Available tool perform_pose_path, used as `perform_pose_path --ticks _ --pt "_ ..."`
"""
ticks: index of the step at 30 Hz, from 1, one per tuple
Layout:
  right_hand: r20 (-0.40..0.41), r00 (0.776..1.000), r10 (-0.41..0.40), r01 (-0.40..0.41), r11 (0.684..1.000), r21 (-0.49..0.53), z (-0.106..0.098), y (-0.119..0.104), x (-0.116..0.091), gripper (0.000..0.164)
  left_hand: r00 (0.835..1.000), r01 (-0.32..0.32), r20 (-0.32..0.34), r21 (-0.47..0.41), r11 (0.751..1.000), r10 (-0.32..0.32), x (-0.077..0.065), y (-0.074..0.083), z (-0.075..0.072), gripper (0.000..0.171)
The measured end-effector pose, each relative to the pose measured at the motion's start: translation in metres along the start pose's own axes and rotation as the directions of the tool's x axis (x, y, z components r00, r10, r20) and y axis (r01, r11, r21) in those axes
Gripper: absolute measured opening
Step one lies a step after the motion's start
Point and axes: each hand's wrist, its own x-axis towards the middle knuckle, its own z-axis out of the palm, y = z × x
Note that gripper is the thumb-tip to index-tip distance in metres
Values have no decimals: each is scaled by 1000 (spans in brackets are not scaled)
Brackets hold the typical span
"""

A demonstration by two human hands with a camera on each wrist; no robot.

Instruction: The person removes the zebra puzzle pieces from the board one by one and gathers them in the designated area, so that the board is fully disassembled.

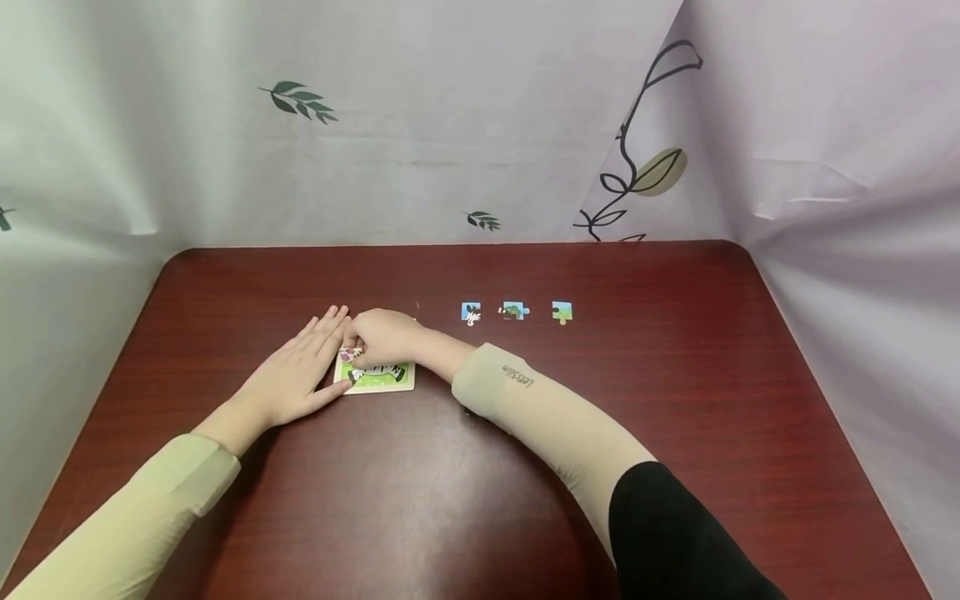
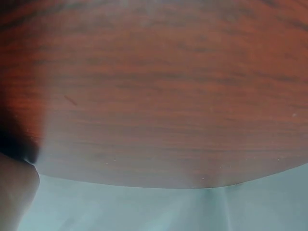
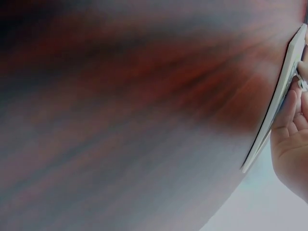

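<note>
Left hand (image 1: 296,379): laid flat, fingers straight, its thumb touching the lower-left corner of the picture board (image 1: 386,389); it seems to be steadying the board.
Right hand (image 1: 386,335): fingers curled down over the board's upper part; whether they pinch a piece or only press, I cannot tell.
Patterned cloth (image 1: 450,125): hangs behind and to both sides of the worktop (image 1: 420,508).
Red-brown surface: glossy, so if the left hand eased off, a sideways push from the right could slide the board.
Board with green scene: on the worktop, beneath the right hand and beside the left, its striped animal partly covered. Those covering fingers could hide a poor fit, and pressing hard on a misaligned tab might bend it.
Loose jigsaw pieces: left piece (image 1: 471,311), middle piece (image 1: 514,311) and right piece (image 1: 562,312) lie apart in a row, farther back and to the board's right. A low sweep of the right sleeve (image 1: 547,417) might scatter them.
Pink-and-white patch (image 1: 347,354): at the board's upper left, by the right fingertips; loose or seated is unclear. If loose, a dragging fingertip could shift it.
</note>
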Motion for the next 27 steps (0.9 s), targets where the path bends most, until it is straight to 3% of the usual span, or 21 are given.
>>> perform_pose_path --ticks 17,22,27 --pt "-22 1000 -2 3 999 48 -3 2 -4 14 1000 -10 -6 -5 1000 10 2 -1 2 90" --pt "-19 999 -30 32 988 151 -3 8 -4 16 1000 -14 -16 -1 1000 14 1 -1 1 91" --pt "-26 999 -36 42 949 312 -9 14 -5 18 1000 -13 -12 3 1000 13 2 -1 1 92"
